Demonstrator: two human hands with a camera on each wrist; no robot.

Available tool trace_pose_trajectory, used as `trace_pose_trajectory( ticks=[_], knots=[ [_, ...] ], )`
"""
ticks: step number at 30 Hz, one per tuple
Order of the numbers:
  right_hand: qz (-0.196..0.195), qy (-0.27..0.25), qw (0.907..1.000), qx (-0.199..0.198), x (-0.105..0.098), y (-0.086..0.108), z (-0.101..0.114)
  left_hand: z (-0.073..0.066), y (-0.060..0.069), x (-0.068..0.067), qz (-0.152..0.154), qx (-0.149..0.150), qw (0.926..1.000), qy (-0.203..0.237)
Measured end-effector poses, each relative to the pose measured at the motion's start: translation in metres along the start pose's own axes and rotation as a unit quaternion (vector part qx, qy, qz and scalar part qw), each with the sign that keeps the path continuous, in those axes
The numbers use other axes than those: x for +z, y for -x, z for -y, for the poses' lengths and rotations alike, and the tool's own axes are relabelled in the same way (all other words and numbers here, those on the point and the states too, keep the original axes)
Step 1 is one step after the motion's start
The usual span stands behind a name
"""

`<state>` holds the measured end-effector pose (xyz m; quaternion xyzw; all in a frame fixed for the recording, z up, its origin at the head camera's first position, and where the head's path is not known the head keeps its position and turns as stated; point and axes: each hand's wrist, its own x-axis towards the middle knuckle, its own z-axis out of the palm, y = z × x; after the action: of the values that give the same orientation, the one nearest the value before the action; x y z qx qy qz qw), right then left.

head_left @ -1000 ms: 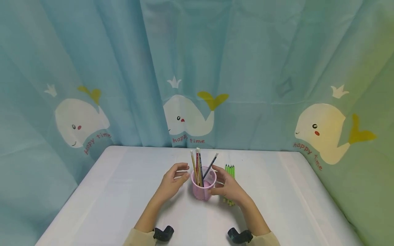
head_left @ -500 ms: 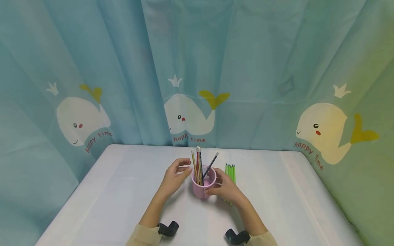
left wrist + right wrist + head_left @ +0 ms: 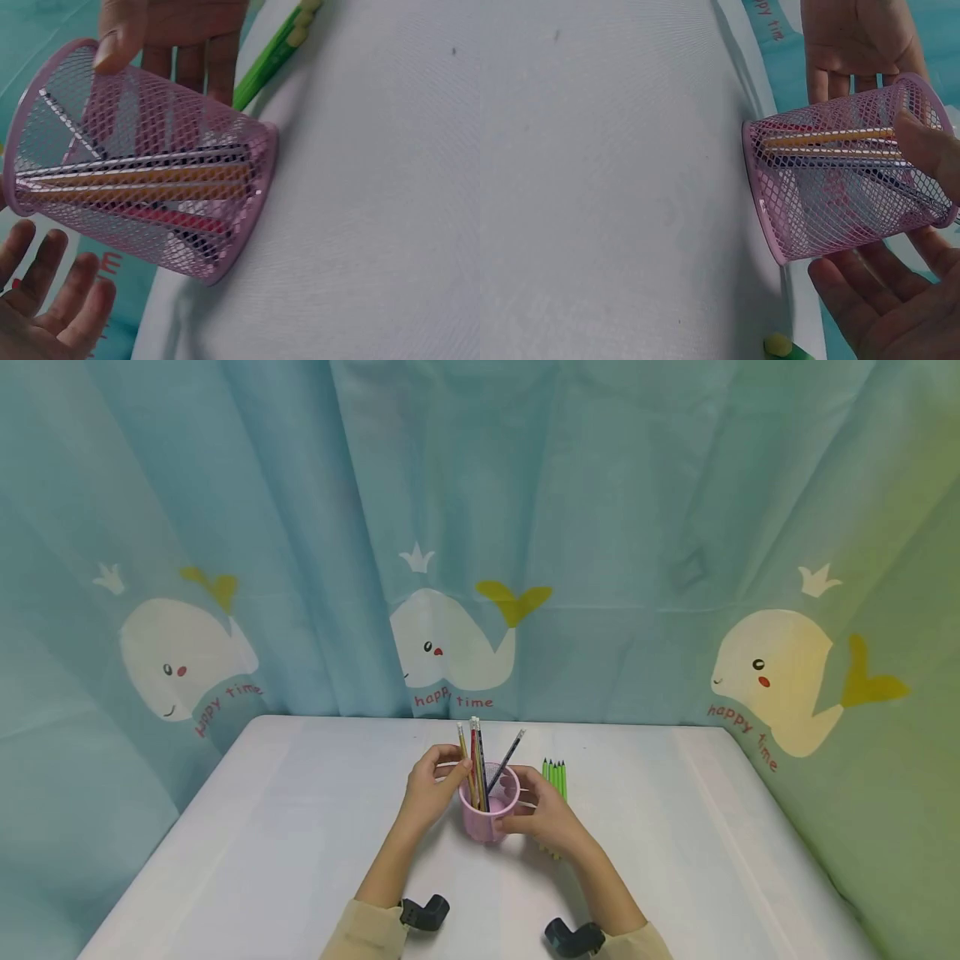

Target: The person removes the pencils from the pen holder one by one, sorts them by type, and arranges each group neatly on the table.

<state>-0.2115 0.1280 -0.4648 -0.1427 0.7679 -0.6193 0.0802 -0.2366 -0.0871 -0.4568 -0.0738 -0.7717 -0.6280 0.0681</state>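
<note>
A pink mesh pencil cup stands in the middle of the table between both hands. Several striped pencils lean inside it, yellow, red and dark, with one dark pencil slanting to the right. My right hand holds the cup from the right side, thumb on the front mesh and fingers behind. On the other side, my left hand is beside the rim with its fingers spread; in the left wrist view its fingers are apart from the mesh. Whether its thumb touches the rim I cannot tell.
Several green pencils lie side by side on the table, partly covered by my right hand. The white tabletop reaches back to a blue-green curtain printed with whales.
My right hand has closed in on the cup, its thumb now on the front. The left hand has come nearer to the cup's left side. The cup has barely moved.
</note>
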Motion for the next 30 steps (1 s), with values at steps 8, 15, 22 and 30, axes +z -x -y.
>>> trace_pose_trajectory(
  ticks=[8,15,22,30],
  knots=[
    [0.002,0.001,1.0,-0.005,0.002,-0.001,-0.001,-0.004,0.004,0.0,-0.011,0.016,0.9998,0.007],
    [-0.001,0.005,1.0,-0.007,0.001,-0.001,-0.004,-0.019,0.009,-0.009,-0.009,0.026,0.999,0.035],
    [0.006,0.001,1.0,-0.007,0.0,-0.001,-0.004,-0.032,0.014,-0.018,-0.003,0.049,0.9975,0.051],
    [0.004,-0.002,0.9999,-0.01,0.0,-0.001,-0.004,-0.049,0.018,-0.028,-0.01,0.08,0.995,0.059]
  ],
)
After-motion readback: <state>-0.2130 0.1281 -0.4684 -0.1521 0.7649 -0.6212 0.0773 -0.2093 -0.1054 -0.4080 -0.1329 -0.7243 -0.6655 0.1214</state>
